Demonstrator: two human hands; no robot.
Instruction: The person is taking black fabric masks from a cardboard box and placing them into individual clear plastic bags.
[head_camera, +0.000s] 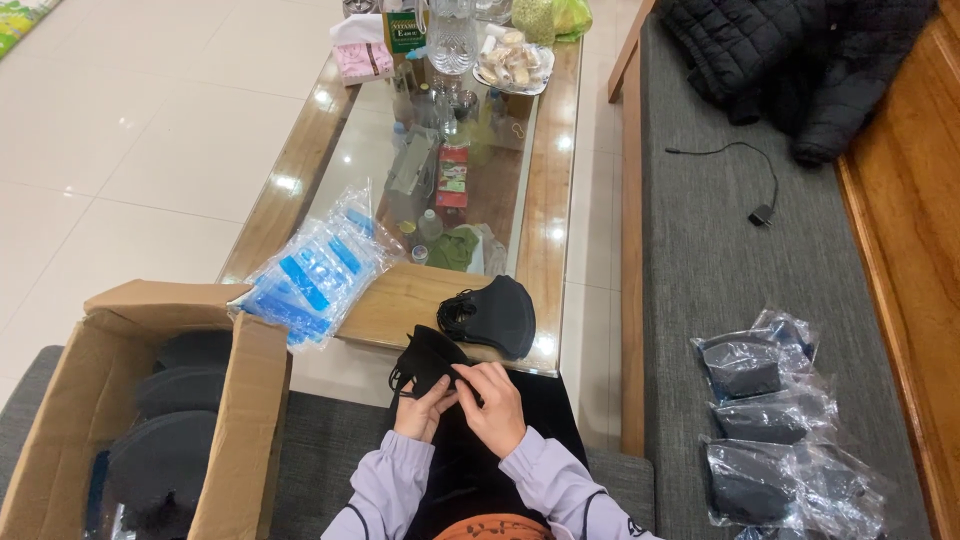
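Both my hands hold one black face mask (428, 358) just above my lap. My left hand (424, 408) grips its lower edge near the ear loops, and my right hand (492, 402) pinches its right side. A small stack of black masks (495, 314) lies on the near corner of the wooden, glass-topped table (400, 300), just beyond my hands. A pile of blue-printed clear plastic bags (312, 272) rests on the table's left near corner.
An open cardboard box (150, 410) with stacks of black masks stands at my left. Several bagged masks (775, 420) lie on the grey bench cushion at right, with a black cable (745, 180) and a dark jacket (800, 60) farther back. Bottles, a glass jug and snacks crowd the table's far end.
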